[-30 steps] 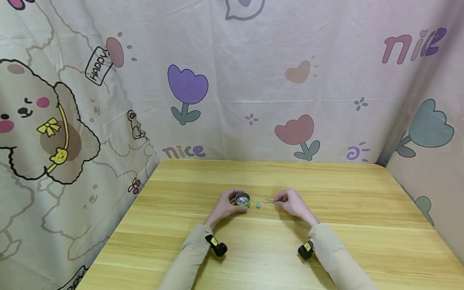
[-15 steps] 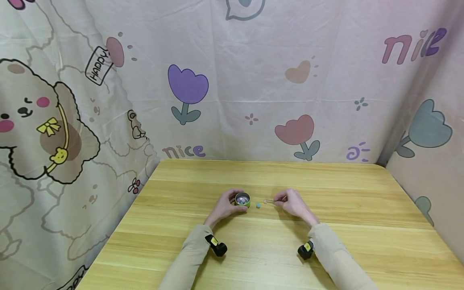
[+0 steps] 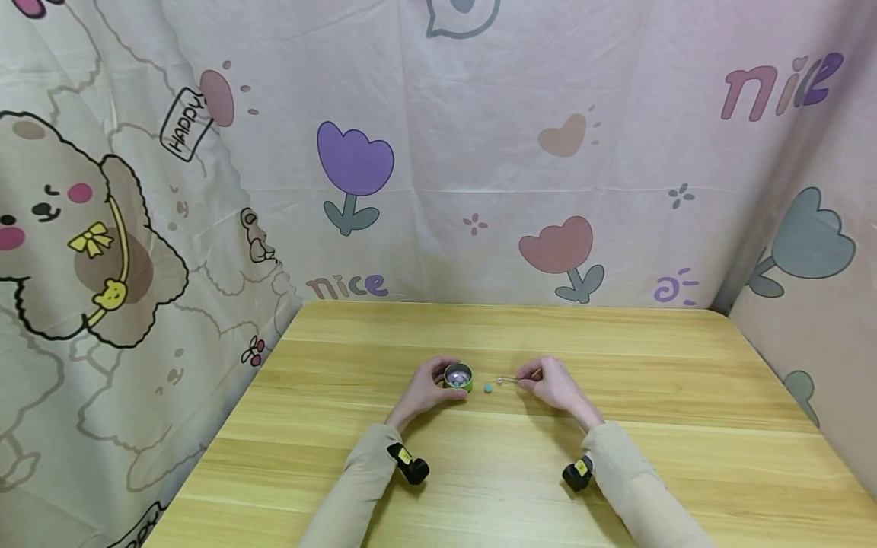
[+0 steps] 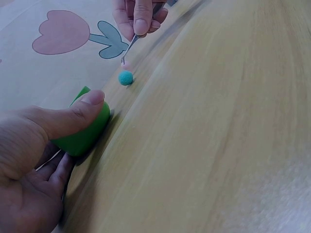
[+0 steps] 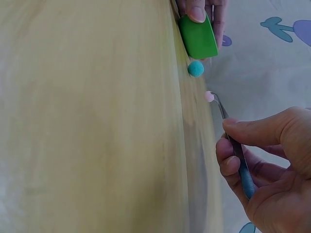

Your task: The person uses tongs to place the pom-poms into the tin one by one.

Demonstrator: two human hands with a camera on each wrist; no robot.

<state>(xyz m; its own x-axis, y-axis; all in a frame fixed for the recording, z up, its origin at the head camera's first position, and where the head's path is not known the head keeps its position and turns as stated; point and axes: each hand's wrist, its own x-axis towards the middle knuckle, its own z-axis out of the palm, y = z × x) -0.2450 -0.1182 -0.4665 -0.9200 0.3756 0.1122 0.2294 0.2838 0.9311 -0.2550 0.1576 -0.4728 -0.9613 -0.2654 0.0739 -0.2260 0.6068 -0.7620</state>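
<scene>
My left hand (image 3: 426,387) holds a small green cup (image 3: 458,377), its thumb across the near side and fingers round the back. Inside the cup lie several pale little balls. With my right hand (image 3: 553,384) I pinch a pair of bent-tip tweezers (image 5: 234,145), dark blue toward the rear. At the tweezers' tips sits a pale pink ball (image 5: 209,96). Between the cup and the tips, a turquoise pompom (image 4: 125,78) rests on the tabletop, also visible in the head view.
The wooden table (image 3: 479,472) stretches out around both hands. Behind it hangs a printed cloth (image 3: 466,114) with flowers and lettering, and another cloth with a cartoon animal is on the left. Each sleeve cuff carries a black wrist camera (image 3: 578,473).
The tweezers' tips and pink ball have shifted very slightly left, toward the turquoise pompom. My left hand and the green cup stay put.
</scene>
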